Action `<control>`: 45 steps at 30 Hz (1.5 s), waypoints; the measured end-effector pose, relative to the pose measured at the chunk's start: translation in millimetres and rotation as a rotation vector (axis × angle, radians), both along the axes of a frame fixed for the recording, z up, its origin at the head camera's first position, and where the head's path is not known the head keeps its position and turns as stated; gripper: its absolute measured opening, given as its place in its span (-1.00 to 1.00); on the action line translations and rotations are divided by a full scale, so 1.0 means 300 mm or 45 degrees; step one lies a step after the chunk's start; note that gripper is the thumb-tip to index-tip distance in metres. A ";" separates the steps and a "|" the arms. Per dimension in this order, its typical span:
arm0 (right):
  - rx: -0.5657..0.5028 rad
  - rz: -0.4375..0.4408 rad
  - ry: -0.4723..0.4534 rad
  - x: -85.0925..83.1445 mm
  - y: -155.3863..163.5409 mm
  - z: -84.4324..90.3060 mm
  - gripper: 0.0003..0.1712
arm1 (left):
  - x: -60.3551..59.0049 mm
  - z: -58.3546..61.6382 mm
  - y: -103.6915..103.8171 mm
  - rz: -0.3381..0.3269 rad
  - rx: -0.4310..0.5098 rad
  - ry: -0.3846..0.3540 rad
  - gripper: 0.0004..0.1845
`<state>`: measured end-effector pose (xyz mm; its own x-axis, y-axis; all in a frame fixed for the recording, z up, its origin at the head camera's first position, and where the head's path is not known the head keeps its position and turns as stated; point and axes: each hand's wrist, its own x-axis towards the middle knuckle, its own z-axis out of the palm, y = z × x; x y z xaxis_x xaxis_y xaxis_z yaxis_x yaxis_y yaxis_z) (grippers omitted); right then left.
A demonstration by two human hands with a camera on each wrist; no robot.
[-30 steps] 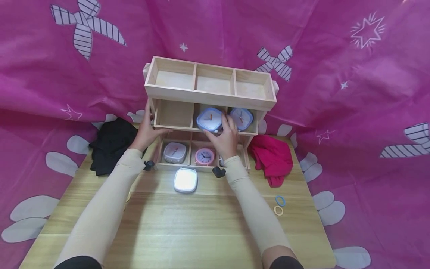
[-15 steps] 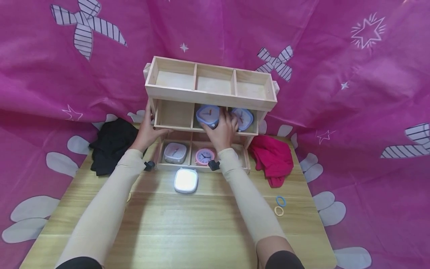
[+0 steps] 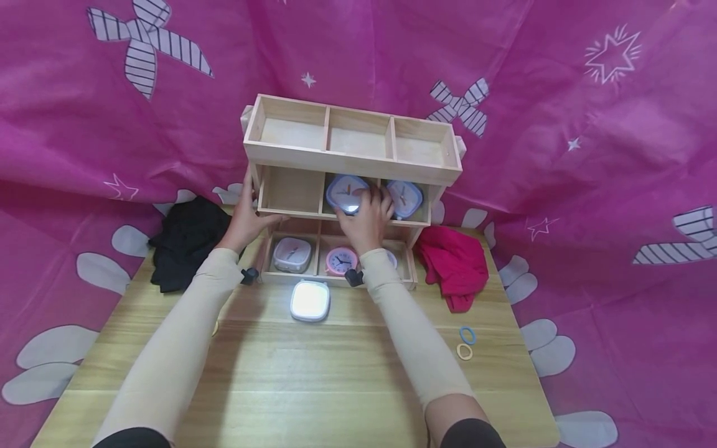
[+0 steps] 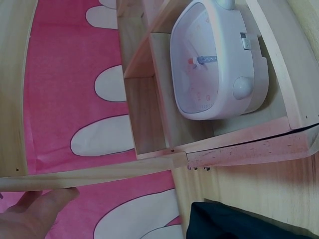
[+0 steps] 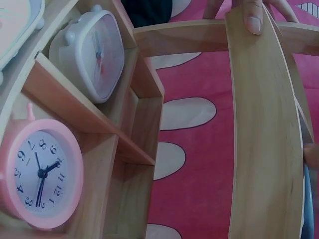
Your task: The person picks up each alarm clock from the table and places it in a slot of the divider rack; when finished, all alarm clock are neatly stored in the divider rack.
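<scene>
My right hand [image 3: 366, 218] holds a blue-rimmed alarm clock [image 3: 340, 191] by its lower and right edges, in the middle compartment of the middle tier of a wooden three-tier rack [image 3: 350, 157]. To its right, another blue-rimmed alarm clock [image 3: 406, 198] fills the right compartment. My left hand [image 3: 241, 221] grips the rack's left end, thumb on the front board. In the right wrist view that thumb [image 5: 253, 20] presses the board, with fingers behind. Below, the bottom tier holds a white alarm clock [image 4: 224, 59] and a round pink alarm clock [image 5: 42, 172]; a further one is partly hidden by my right arm.
A square white clock [image 3: 310, 301] lies face up on the table [image 3: 313, 386] before the rack. Black cloth [image 3: 187, 246] is heaped at left, red cloth [image 3: 456, 261] at right. Near the right edge lie a blue ring [image 3: 467, 336] and a yellow ring [image 3: 464, 352].
My right hand has shifted left and a little lower with the blue-rimmed clock, which sits farther back in the middle compartment. The left hand keeps its hold on the rack.
</scene>
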<state>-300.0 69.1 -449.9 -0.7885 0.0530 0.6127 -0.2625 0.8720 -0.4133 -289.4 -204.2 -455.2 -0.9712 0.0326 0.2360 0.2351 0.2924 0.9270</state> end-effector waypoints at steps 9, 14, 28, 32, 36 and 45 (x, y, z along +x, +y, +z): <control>-0.154 0.214 0.227 0.109 0.026 -0.066 -0.56 | -0.048 -0.067 -0.029 0.017 -0.013 0.005 0.54; -0.136 0.366 0.164 0.220 0.042 -0.122 -0.59 | -0.046 -0.066 -0.033 0.018 -0.021 0.033 0.51; -0.021 0.582 -0.524 0.466 0.068 -0.363 -0.04 | -0.051 -0.062 -0.040 0.019 -0.023 0.032 0.47; -0.002 0.640 -0.625 0.488 0.059 -0.420 0.18 | -0.050 -0.061 -0.039 0.017 -0.017 0.029 0.49; -0.067 0.677 -0.652 0.484 0.048 -0.457 0.27 | -0.047 -0.060 -0.035 0.012 0.004 0.036 0.52; -0.186 0.688 -0.694 0.445 0.014 -0.512 0.29 | -0.044 -0.071 -0.027 0.022 -0.003 0.023 0.52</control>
<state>-166.4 73.2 -603.4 -0.9155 -0.3741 0.1480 -0.3625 0.6077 -0.7066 -302.7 -212.3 -476.4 -0.9673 0.0160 0.2532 0.2463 0.2989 0.9220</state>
